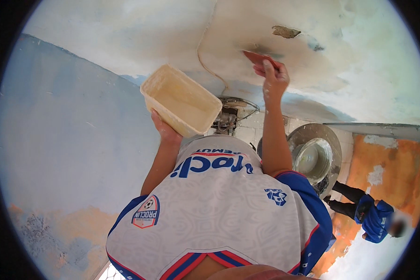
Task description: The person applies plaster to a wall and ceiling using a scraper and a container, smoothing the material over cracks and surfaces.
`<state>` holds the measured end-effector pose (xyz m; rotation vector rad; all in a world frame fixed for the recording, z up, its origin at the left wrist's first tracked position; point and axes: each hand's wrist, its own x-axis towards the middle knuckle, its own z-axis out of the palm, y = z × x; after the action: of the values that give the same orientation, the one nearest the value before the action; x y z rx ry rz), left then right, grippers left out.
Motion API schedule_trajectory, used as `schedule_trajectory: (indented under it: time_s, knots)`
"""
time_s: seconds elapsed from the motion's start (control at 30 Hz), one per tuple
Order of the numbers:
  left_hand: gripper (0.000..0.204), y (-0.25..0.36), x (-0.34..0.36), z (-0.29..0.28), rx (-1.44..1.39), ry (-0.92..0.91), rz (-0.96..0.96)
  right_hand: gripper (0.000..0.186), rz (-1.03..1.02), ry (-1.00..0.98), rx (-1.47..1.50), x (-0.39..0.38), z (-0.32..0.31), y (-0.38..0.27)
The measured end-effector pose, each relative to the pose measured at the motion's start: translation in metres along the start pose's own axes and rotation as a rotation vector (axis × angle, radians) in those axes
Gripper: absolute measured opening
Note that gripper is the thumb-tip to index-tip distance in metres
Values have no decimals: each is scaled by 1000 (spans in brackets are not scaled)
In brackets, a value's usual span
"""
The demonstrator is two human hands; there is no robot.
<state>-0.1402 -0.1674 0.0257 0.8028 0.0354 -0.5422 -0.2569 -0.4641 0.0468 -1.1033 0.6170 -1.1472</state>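
My left hand (167,130) grips the lower side of a cream rectangular plastic tub (175,81), tilted so its smeared inside shows. A pale residue coats the tub's walls and bottom. Farther right, my right hand (274,77) pinches a flat red scraper (254,58) between thumb and fingers. The scraper's blade lies at or against the patchy whitish wall (340,60), beside a dark grey smudge. Whether the blade actually touches cannot be made out. Above it, a rough broken hole (286,31) shows in the plaster.
A coil of cable and dark fittings (226,119) lies below the tub. Right of my forearm, a whitish-smeared bucket (315,161) stands on a round grey base. A co-worker in a blue shirt (375,219) is at the far right, near an orange wall (359,158). A bluish wall (70,121) rises on the left.
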Motion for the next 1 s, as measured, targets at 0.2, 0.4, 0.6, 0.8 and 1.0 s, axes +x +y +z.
schedule_trajectory:
  time_s: [0.2, 0.4, 0.6, 0.8, 1.0]
  knots:
    - [72, 0, -3, -7, 19, 23, 50, 19, -176, 146, 9, 12, -34, -14]
    - [72, -3, -7, -7, 2, -6, 8, 21, -55, -85, -10, 5, 5, 2]
    - [71, 0, -6, -14, -12, -19, 74, 23, -100, 180, -76, 14, -17, -26]
    - [70, 1, -12, -13, 1, -23, 45, 27, 2, -27, -114, -5, 19, -10]
    - [71, 6, -14, -10, 12, 16, 83, 26, -74, 203, -37, 9, -4, -19]
